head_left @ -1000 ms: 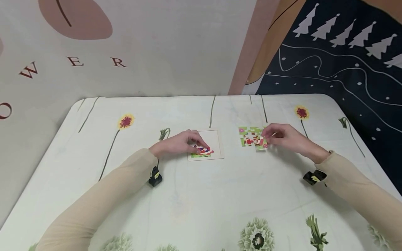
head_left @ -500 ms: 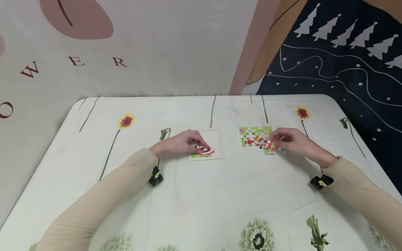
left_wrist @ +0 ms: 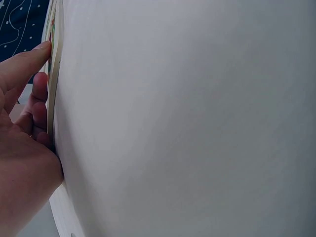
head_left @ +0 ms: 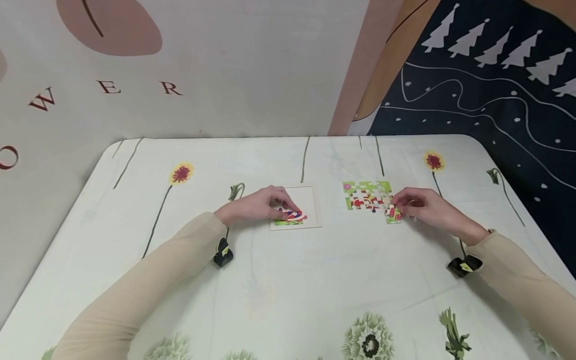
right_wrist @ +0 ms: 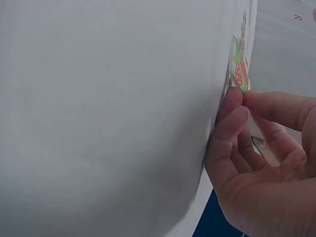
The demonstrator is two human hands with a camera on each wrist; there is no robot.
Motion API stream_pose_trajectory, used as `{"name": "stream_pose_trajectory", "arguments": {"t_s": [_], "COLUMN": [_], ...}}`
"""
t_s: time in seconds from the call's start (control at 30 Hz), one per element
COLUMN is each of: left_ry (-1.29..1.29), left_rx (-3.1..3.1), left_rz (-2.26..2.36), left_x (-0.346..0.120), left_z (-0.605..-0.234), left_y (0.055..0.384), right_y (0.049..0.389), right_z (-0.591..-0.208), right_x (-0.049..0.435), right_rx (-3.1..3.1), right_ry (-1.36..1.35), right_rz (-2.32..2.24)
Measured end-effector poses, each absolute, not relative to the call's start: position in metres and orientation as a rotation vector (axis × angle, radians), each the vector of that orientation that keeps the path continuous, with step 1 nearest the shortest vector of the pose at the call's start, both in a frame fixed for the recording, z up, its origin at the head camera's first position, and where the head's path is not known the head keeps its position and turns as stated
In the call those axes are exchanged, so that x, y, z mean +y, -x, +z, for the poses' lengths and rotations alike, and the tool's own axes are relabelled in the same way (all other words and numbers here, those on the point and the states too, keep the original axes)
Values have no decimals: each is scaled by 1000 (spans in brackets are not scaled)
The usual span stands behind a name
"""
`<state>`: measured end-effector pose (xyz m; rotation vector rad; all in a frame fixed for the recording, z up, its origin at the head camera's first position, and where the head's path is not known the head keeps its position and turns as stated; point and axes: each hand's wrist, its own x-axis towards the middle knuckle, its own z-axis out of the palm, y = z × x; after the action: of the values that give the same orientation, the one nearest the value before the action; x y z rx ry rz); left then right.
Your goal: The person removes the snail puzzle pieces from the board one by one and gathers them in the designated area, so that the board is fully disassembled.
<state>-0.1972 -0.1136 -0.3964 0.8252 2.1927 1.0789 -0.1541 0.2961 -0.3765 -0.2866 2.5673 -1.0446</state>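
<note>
My left hand [head_left: 261,205] rests on a shallow puzzle tray [head_left: 315,207], its fingertips [left_wrist: 43,48] touching the pieces set in the tray's lower left. Those tray pieces [head_left: 294,217] show red, blue and green print and are partly covered by the hand. To the right, my right hand [head_left: 423,207] pinches a puzzle piece [head_left: 393,216] with a red-and-green print between thumb and fingers. The right wrist view shows this puzzle piece [right_wrist: 240,74] at the fingertips, tilted up. Just left of it, a cluster of loose puzzle pieces [head_left: 366,189] lies on the white cloth.
A white cloth [head_left: 288,285] printed with flowers covers the table. The tray and the loose cluster lie a short gap apart near the table's middle. Behind stands a pale backdrop [head_left: 252,65], with a dark tree-printed cloth [head_left: 477,95] at the right.
My right hand has moved right and slightly toward me, drawing the pinched puzzle piece to the cluster's lower right and uncovering the cluster's upper right. The left hand stays on the tray.
</note>
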Motion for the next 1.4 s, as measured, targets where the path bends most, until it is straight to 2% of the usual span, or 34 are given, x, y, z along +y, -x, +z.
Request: {"name": "stream_pose_trajectory", "arguments": {"t_s": [1.4], "left_ry": [-866], "left_rx": [2239], "left_rz": [1048], "left_x": [-114], "left_z": [-396], "left_y": [195], "right_y": [150], "right_z": [-380], "right_x": [297], "right_rx": [2581], "right_ry": [304], "right_rz": [-997]}}
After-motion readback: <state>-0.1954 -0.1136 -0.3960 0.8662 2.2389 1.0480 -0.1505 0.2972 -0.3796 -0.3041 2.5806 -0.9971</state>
